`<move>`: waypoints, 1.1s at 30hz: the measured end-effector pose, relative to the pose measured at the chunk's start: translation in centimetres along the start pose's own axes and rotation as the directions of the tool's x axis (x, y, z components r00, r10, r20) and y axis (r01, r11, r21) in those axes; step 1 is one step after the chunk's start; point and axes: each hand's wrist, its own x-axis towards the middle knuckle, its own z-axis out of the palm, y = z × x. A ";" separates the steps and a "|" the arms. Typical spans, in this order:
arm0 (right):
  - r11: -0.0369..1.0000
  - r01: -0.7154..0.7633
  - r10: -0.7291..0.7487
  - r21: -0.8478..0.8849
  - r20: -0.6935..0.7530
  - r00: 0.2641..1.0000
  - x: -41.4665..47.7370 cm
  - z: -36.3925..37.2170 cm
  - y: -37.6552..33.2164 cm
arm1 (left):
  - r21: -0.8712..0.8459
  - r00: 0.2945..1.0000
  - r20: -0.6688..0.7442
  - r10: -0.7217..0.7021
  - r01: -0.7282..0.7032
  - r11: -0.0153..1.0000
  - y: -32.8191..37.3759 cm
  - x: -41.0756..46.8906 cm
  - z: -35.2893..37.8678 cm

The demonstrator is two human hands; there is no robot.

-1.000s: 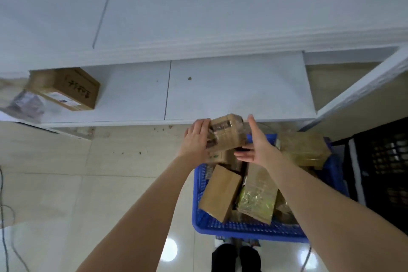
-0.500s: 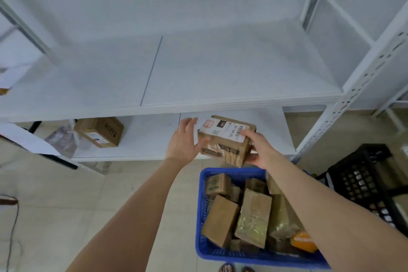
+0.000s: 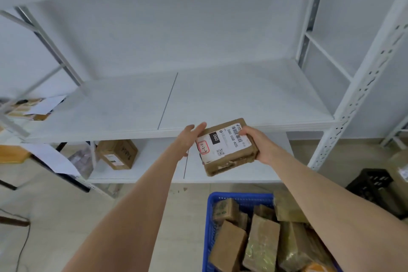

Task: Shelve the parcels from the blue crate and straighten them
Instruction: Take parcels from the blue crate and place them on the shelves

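Right hand [image 3: 262, 148] grips the labelled parcel [image 3: 225, 150] by its right end, curled over the label, with the rest hidden beneath. Left hand [image 3: 187, 139], fingers straight, touches its far left corner. It hangs before the shelf's [image 3: 220, 99] front edge. The blue crate [image 3: 207, 227] below is cut off.

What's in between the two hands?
A flat brown cardboard parcel with a white label, seen in the head view. The right hand grips its right edge; the left hand touches its left side with straight fingers.
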 end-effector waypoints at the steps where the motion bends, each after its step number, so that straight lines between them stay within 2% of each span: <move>1: 1.000 0.005 -0.005 0.009 0.008 1.000 0.0 0.1 -0.3 | 0.014 0.998 0.050 -0.031 0.030 0.999 0.2 -0.3 -0.1; 5: 0.999 0.033 -0.032 0.040 -0.020 0.999 -0.5 -0.1 -1.3 | -0.044 0.981 0.191 -0.029 0.038 0.998 0.7 -1.2 -0.1; 9: 0.997 0.080 -0.079 -0.003 -0.137 0.987 -0.5 -0.2 -1.9 | -0.140 0.994 0.109 0.032 -0.017 0.990 1.2 -1.4 0.0; 11: 0.999 0.051 -0.052 -0.014 -0.166 0.985 -0.4 -0.4 -1.9 | -0.222 0.997 0.049 0.059 -0.047 0.974 1.7 -1.4 0.2; 13: 1.000 0.001 0.001 0.017 -0.121 0.993 -0.8 -0.3 -1.8 | -0.289 0.997 -0.007 0.077 -0.076 0.954 2.1 -1.2 0.5; 15: 0.997 -0.057 0.058 0.046 -0.010 0.998 -1.3 0.4 -1.5 | -0.329 0.995 -0.037 0.098 -0.104 0.938 2.5 -1.3 0.8; 18: 0.991 -0.054 0.036 0.121 0.143 0.989 -1.9 1.9 -1.3 | -0.368 0.992 -0.018 0.123 -0.121 0.922 3.2 -1.6 1.1; 22: 0.980 0.064 -0.084 0.188 0.098 0.992 -2.5 2.8 -2.4 | -0.312 0.996 0.017 0.092 -0.082 0.947 4.4 -2.4 0.4; 24: 0.979 0.099 -0.117 0.180 0.091 0.989 -2.7 2.7 -3.3 | -0.271 0.995 -0.023 0.102 -0.104 0.957 5.3 -2.8 -0.2; 28: 0.986 0.146 -0.154 0.078 0.102 0.983 -3.3 2.8 -5.2 | -0.238 0.961 -0.147 0.233 -0.263 0.935 8.5 -3.6 -1.9; 33: 0.976 0.217 -0.217 0.008 0.114 0.970 -5.3 3.0 -8.1 | -0.143 0.901 -0.132 0.414 -0.431 0.891 13.7 -5.8 -3.6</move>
